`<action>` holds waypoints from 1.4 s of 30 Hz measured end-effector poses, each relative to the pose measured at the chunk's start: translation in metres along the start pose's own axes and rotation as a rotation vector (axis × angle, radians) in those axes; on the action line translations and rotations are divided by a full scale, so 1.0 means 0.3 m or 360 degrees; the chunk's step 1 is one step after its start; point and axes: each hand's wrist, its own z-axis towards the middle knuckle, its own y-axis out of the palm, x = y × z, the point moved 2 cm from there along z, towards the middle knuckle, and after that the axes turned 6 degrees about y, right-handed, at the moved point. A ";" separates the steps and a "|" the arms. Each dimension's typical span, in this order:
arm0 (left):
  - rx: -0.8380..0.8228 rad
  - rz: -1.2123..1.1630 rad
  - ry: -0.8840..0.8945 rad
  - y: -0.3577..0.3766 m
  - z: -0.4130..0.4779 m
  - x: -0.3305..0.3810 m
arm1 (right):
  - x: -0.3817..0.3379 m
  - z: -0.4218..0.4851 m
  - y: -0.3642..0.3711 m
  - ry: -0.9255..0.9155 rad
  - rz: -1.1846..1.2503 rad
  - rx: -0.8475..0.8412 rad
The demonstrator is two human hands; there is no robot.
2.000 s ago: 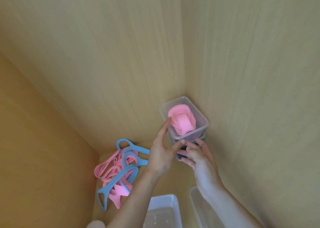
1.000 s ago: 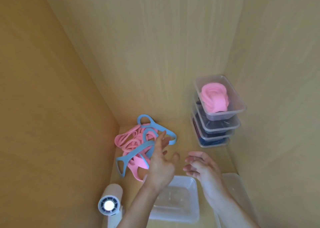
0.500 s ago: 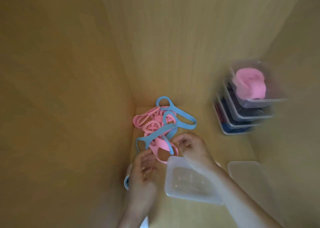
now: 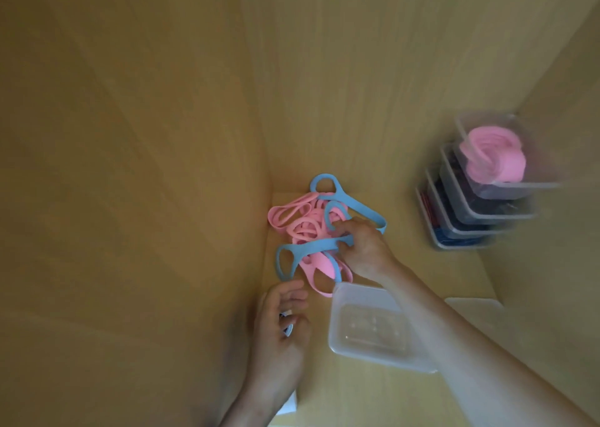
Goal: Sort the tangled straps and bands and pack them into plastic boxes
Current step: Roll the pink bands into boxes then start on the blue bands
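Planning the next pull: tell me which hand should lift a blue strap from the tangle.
Right. The right hand grips a blue strap in the tangle; the left hand sits short of it, touching no strap.

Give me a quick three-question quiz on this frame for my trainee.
1. True or false: the right hand grips a blue strap.
2. The band in the top box of the stack is: A pink, B blue, C green.
3. Fill in: the near box, beside the right forearm, is ____.
Key: 1 true; 2 A; 3 empty.
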 end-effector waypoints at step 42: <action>0.0063 0.1562 -0.0206 0.274 0.487 -0.082 | 0.135 -0.080 -0.323 0.0091 0.1346 0.0227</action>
